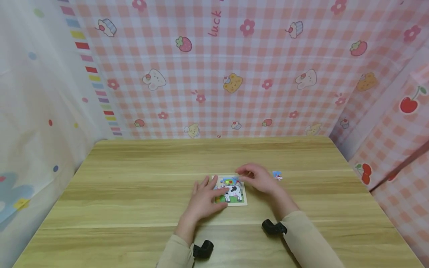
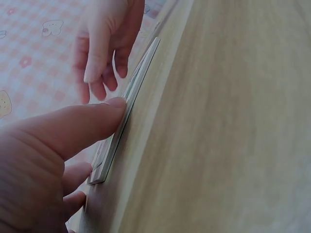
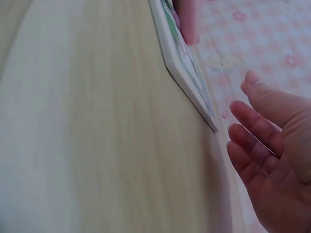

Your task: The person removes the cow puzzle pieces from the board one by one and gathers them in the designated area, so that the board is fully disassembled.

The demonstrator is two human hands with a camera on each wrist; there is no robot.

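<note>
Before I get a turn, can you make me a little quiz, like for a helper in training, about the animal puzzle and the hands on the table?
1. What animal is pictured on the puzzle?
2. True or false: a small loose piece lies on the table to the right of the right hand.
3. Which hand has its thumb on the puzzle?
A) the right hand
B) the left hand
C) neither hand

Key:
1. A black-and-white cow.
2. True.
3. B.
</note>
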